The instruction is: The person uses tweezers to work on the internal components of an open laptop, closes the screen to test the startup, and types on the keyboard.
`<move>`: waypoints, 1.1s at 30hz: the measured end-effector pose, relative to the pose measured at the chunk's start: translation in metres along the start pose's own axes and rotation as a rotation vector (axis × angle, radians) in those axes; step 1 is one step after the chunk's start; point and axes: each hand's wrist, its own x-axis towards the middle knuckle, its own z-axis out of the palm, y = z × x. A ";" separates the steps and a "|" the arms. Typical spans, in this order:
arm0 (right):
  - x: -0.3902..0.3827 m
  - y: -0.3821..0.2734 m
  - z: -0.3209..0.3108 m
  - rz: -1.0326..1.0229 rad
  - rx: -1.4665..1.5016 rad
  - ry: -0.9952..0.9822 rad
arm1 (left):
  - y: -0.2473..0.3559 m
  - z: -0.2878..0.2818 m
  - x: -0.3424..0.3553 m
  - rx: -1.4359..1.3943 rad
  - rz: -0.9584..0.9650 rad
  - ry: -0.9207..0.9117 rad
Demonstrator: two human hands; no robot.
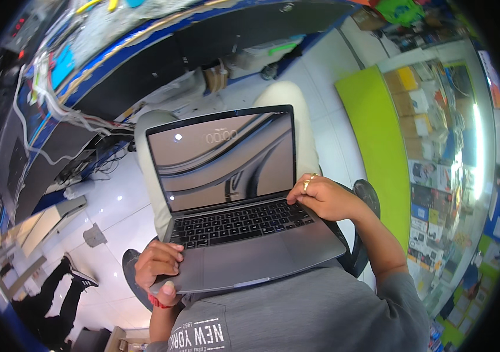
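Observation:
An open grey laptop [247, 249] lies across my lap, its lit screen [220, 161] showing a clock over a brown and black wave picture. My left hand [159, 264] holds the laptop's front left corner, with the fingers curled on the palm rest and the thumb at the front edge. My right hand [323, 196], with gold-coloured rings, rests at the top right of the black keyboard [241, 223]. Its fingers are bent together, and a fingertip touches the corner key beside the hinge. Nothing shows inside that hand.
A cluttered workbench [115, 53] with hanging cables [56, 108] runs along the far left. At right stands a lit glass display case [432, 176] with a green panel [376, 141]. Another person's legs [65, 299] show at lower left, near a grey scrap [94, 236] on the tiles.

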 end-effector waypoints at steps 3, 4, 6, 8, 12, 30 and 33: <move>0.012 0.000 -0.001 -0.014 -0.015 -0.037 | 0.001 -0.006 -0.009 0.012 0.009 0.038; 0.015 0.000 -0.002 -0.030 -0.016 -0.044 | 0.002 -0.005 -0.012 0.012 0.008 0.057; 0.024 0.001 -0.004 -0.062 -0.020 -0.062 | 0.005 0.000 -0.015 0.015 0.013 0.119; 0.036 0.000 -0.005 -0.051 -0.018 -0.126 | 0.012 -0.001 -0.019 0.030 0.000 0.181; 0.067 -0.012 -0.005 -0.077 -0.007 -0.243 | 0.020 -0.016 -0.034 0.060 0.014 0.255; 0.139 -0.043 0.032 -0.427 0.799 -0.201 | 0.078 -0.044 -0.087 0.146 -0.309 0.495; 0.144 -0.095 0.042 -0.731 0.667 -0.198 | 0.070 -0.054 -0.094 0.115 -0.297 0.698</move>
